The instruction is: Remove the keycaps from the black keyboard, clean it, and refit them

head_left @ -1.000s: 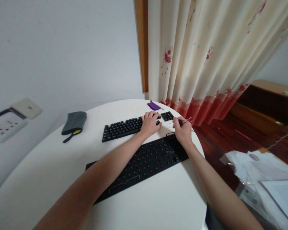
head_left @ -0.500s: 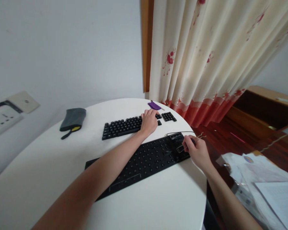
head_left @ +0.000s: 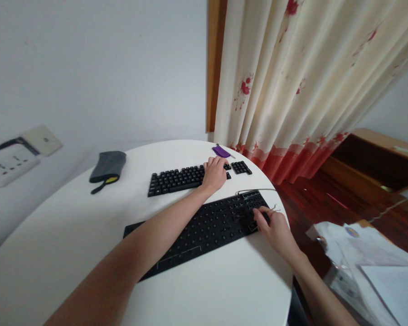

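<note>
My left hand (head_left: pixel 215 174) lies flat on the right end of the far black keyboard (head_left: pixel 175 179), fingers stretched over the keys. At the right end of the near black keyboard base (head_left: pixel 204 228), which shows bare studs instead of keycaps, my right hand (head_left: pixel 274 228) is pinched shut on a thin wire tool (head_left: pixel 276 208) and presses a small dark piece against the base. A block of black keys (head_left: pixel 241 167) sits just right of my left hand.
Everything rests on a round white table (head_left: pixel 71 235), whose edge is close to my right hand. A grey pouch (head_left: pixel 108 165) lies at back left, a purple item (head_left: pixel 221 151) at the back. Curtain (head_left: pixel 292 90), wall socket (head_left: pixel 7 163) and papers (head_left: pixel 370 253) surround it.
My right hand moved from beside the far key block toward me, down to the right end of the near keyboard base, carrying the wire tool. My left hand stayed on the far keyboard.
</note>
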`<state>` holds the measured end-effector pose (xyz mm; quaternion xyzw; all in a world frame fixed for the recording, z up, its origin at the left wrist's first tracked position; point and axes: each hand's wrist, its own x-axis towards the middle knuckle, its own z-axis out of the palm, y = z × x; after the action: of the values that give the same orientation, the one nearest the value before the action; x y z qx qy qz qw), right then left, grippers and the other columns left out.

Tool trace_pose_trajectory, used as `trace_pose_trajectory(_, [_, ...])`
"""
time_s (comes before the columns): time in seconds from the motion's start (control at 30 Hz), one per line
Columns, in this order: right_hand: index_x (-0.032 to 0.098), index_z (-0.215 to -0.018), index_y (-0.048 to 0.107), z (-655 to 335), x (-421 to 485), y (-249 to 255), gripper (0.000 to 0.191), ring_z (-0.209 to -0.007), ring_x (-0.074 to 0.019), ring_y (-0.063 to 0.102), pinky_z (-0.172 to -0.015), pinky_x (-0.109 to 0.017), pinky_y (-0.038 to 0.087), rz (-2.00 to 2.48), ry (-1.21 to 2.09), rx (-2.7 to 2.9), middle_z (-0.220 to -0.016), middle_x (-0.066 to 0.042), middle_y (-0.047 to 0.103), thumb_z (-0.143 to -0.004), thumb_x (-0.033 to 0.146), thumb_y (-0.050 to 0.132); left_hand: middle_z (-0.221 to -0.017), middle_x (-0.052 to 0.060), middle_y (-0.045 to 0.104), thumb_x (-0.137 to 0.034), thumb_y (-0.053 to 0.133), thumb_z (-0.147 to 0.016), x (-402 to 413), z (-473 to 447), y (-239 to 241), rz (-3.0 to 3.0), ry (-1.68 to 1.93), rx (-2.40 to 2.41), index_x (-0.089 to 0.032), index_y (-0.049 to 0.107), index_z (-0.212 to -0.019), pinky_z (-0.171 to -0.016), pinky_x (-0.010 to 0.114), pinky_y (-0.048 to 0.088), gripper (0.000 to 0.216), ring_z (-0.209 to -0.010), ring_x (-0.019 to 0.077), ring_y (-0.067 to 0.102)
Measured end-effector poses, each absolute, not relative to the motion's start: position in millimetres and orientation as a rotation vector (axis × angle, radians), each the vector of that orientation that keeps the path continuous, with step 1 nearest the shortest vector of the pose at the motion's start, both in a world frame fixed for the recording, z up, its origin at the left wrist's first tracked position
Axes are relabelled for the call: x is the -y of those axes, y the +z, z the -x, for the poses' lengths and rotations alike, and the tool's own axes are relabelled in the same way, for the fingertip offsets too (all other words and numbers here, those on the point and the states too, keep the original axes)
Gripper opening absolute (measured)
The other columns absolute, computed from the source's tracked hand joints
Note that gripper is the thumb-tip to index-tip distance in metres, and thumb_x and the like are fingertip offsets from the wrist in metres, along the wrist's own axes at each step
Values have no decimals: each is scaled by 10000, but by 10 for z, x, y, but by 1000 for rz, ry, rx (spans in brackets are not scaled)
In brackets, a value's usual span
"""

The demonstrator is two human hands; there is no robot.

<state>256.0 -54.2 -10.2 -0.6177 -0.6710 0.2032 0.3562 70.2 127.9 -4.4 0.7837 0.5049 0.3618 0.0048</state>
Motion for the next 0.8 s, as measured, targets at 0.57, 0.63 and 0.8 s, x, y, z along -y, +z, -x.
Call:
trace_pose_trajectory(0.57, [190,-686,570,-2598,496,-159,474,-408,-140,461,-427,-260,329,1614,705,1424,-466,-5,532,-940,578,469,-1154,53,632,-41,479,-855,-1251,-697,-26,-2450,1128,-1538,-247,626,-1045,-892,433,357,317,-1129,265,469])
trace_pose_trajectory(0.63, [190,-678,571,-2606,486,-150,476,-389,-134,443,-408,-258,321,1588,753,1359,-453,-1,523,-925,589,494,-1148,56,639,-40,477,-850,-1258,-696,-27,-2455,1153,-1494,-242,633,-1047,-894,434,368,323,-1123,269,476])
trace_pose_trajectory(0.8, [177,-694,601,-2558,356,55,442,-390,-116,431,-382,-240,309,1436,739,1272,-480,10,523,-905,564,554,-1084,59,671,-71,471,-874,-1292,-720,-20,-2415,1238,-1233,-209,660,-995,-966,415,393,264,-1099,247,526])
